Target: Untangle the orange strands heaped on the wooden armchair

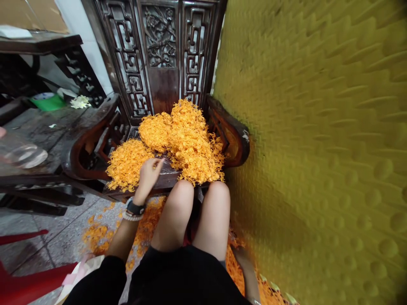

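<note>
My left hand (149, 173) is over the front of a dark carved wooden chair seat (165, 167). Its thumb and fingers are pinched together, and whatever they hold is too small to make out. Beside it on the left is a small heap of orange, curly, flower-like pieces (127, 163). A larger orange heap (192, 144) fills the right and back of the seat, close to my knees. My right hand (237, 248) hangs low beside my right leg, near orange pieces on the floor (235, 273). It is dim and blurred, so its fingers cannot be made out.
A yellow-green textured wall panel (311, 140) stands close on the right. At the left is a dark wooden table (41, 131) bearing a green roll of tape (48, 101) and a clear cup (30, 154). A red stool (34, 281) is at lower left.
</note>
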`<state>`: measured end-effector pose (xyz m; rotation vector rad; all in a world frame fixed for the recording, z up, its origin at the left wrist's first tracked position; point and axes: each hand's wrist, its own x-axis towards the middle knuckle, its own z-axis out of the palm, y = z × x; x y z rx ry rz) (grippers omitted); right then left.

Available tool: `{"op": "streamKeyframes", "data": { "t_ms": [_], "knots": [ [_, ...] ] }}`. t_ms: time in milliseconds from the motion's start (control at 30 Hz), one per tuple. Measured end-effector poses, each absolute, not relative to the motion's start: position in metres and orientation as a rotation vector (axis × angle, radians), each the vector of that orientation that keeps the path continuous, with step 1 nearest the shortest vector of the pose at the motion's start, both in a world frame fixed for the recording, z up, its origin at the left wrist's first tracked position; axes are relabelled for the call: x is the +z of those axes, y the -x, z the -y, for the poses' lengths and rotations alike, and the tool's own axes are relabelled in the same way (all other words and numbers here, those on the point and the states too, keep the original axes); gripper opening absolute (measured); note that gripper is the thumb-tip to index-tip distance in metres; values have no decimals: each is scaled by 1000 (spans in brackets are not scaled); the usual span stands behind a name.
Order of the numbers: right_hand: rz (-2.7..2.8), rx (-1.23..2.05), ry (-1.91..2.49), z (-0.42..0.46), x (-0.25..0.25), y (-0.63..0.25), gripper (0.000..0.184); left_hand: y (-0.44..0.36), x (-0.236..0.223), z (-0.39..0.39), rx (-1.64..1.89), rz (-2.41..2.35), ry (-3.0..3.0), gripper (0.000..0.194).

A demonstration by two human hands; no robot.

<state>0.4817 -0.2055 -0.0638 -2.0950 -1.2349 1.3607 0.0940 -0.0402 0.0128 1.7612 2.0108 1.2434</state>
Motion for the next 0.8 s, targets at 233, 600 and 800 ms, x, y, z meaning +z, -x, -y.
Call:
{"op": "streamKeyframes", "data": {
  "t_ms": [233, 600, 800],
  "knots": [
    [1477, 731, 2046, 121, -24, -439, 35, -185, 18, 26, 982, -1871, -1762, 36],
    [2239, 427, 887, 18, 19, -326, 51, -195, 15, 63, 1236, -1895, -1915, 30],
    [2234, 282, 916, -26, -6, -306, 39, -201, 26, 97, 1495, -1744, -2037, 33]
  ]
}}
